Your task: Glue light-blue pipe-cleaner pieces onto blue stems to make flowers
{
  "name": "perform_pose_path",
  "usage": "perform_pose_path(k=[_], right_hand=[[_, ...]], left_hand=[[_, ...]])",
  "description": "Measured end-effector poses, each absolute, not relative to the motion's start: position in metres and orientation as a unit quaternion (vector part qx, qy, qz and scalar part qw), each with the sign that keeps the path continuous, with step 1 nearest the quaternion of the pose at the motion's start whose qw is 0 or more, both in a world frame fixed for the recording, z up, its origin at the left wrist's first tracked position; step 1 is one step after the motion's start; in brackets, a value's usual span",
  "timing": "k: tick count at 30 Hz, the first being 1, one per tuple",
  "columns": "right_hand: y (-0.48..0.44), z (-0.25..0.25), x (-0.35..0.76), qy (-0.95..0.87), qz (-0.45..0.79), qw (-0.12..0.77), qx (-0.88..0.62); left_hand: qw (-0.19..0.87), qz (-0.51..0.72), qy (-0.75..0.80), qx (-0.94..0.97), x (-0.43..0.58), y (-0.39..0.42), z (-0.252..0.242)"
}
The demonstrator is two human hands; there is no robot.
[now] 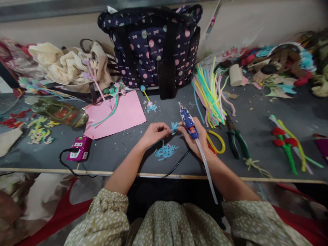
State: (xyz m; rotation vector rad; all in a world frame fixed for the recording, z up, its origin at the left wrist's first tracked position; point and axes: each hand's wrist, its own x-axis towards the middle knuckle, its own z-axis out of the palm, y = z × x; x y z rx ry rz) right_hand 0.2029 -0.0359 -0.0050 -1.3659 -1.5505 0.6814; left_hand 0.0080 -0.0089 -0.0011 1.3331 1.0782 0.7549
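Note:
Between my two hands is a small blue tuft of short pipe cleaner pieces [174,126]. The fingertips of my left hand [156,133] are pinched together at its left side. My right hand [196,141] is closed around a blue hot glue gun [189,122], nozzle pointing away from me, and its fingertips reach the tuft's right side. A long clear glue stick [208,172] sticks out of the gun's back end towards me. Below the tuft lies a loose pile of cut blue pieces [165,152] on the dark tabletop [123,147].
Left are pink paper [118,116] with pipe cleaner flowers, a bottle [60,111] and a purple power socket [79,149]. Behind stand a patterned bag [143,44] and phone [166,79]. Right lie pipe cleaners [210,95], yellow-handled scissors [217,150], green-handled pliers [237,140] and red flowers [284,141].

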Motion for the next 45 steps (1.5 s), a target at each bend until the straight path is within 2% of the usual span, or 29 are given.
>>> perform_pose_path(k=[7, 17, 26, 29, 35, 41, 45], right_hand=[[-0.038, -0.001, 0.203, -0.596, 0.287, 0.540, -0.520], [-0.039, -0.004, 0.203, -0.607, 0.298, 0.535, -0.507], [-0.040, -0.004, 0.203, -0.615, 0.311, 0.525, -0.500], [-0.040, -0.004, 0.203, -0.615, 0.309, 0.522, -0.503], [-0.041, -0.003, 0.203, -0.626, 0.305, 0.519, -0.496], [-0.042, -0.004, 0.202, -0.617, 0.316, 0.528, -0.491], [-0.043, -0.007, 0.201, -0.610, 0.325, 0.532, -0.489]], left_hand=[[0.640, 0.386, 0.468, 0.472, 0.004, -0.005, -0.001], [0.651, 0.490, 0.409, 0.410, 0.000, -0.003, -0.003], [0.627, 0.523, 0.389, 0.426, -0.003, -0.006, 0.002], [0.583, 0.553, 0.397, 0.443, -0.002, -0.007, 0.002], [0.392, 0.626, 0.461, 0.491, -0.004, -0.004, 0.004], [0.342, 0.641, 0.474, 0.497, -0.010, -0.001, 0.003], [0.348, 0.664, 0.449, 0.486, -0.012, -0.002, 0.002]])
